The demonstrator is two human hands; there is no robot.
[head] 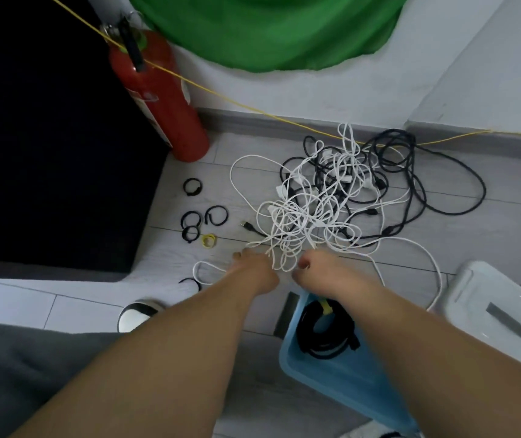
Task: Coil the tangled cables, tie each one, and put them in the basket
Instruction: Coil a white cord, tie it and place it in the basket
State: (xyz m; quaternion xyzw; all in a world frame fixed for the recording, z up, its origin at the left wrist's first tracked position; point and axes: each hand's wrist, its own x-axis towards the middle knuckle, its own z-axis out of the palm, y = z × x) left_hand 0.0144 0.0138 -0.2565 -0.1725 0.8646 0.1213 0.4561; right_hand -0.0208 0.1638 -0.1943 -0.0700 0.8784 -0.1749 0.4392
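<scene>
**Cable tangle being handled at its near edge**

The left hand [254,268] is being clenched on strands of the white cables [287,216] at the near edge of the tangle. The right hand [319,270] is being held just beside it with the fingers curled under. White strands are being met at its knuckles, but whether any are being grasped cannot be told. A few white loops are being left hanging between the two hands.

The tangle is being spread over the grey floor [474,222]. The white cables are being shown nearer, and the black cables [410,172] are being interlaced with them farther off, towards the wall.

The blue basket [341,384] is being partly covered by the right forearm. A coiled black cable [325,338] is being held inside it, bound with a yellow tie [327,308].

Black loop ties [191,219] are being shown on the floor left of the tangle, apart from it. A red fire extinguisher [158,99] is being crossed by a yellow cord [253,107], and a white lid [502,311] is being shown right of the basket.
</scene>
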